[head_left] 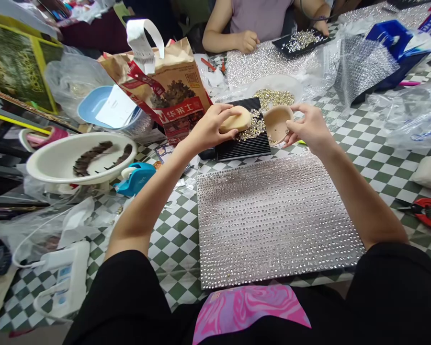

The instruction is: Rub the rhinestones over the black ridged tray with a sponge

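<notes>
Right now, the left hand [215,125] is curled over a pale yellow, smooth oval block [237,120], fingers along the far side, thumb on the near one. That block sits on a black, finely ridged rectangular tray [242,152], right against a loose heap of glittering gold and silver stones [255,125]. Across the way, the right hand [311,125] pinches the rim of a beige round bowl [277,120], tipped at the tray's right edge, a few stones inside.

And on lettering: the brown paper bag [174,91] carries 华莱士 in white on red; the turquoise plastic tape dispenser's [138,179] print is too small to read.

Edges now! The bag crowds the left hand, the silvery studded rectangular panel [273,225] lies just nearer than the tray, and green-and-white checked cloth [179,230] runs along the panel's left edge.
</notes>
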Demonstrator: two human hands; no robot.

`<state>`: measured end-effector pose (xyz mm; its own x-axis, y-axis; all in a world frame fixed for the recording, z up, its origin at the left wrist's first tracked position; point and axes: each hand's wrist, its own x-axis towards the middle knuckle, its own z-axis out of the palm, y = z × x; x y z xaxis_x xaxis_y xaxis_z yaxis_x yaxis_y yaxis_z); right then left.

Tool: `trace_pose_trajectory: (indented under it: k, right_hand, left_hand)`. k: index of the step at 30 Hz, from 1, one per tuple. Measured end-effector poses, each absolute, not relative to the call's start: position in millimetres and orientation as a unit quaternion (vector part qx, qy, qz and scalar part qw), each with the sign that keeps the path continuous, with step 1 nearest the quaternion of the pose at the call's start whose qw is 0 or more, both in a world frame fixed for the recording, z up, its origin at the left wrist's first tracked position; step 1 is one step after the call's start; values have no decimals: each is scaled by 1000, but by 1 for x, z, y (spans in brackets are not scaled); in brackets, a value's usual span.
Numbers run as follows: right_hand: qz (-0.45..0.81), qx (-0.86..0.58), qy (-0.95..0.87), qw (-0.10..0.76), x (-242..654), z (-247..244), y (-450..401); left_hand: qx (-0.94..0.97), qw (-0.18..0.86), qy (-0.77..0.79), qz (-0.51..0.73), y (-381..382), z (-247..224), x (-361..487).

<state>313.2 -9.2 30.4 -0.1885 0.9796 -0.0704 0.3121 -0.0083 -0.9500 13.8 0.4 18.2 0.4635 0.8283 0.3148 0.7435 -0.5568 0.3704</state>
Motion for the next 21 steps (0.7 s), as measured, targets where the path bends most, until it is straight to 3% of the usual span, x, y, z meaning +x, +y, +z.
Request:
trace_pose_trajectory:
  k: [11,21]
  right_hand:
    - [482,-531,-600,356,313,31,-9]
    - [493,-518,-599,360,313,30,-10]
  left_hand:
    - [849,86,461,242,36,9,19]
    - [846,90,473,229,1,13,27]
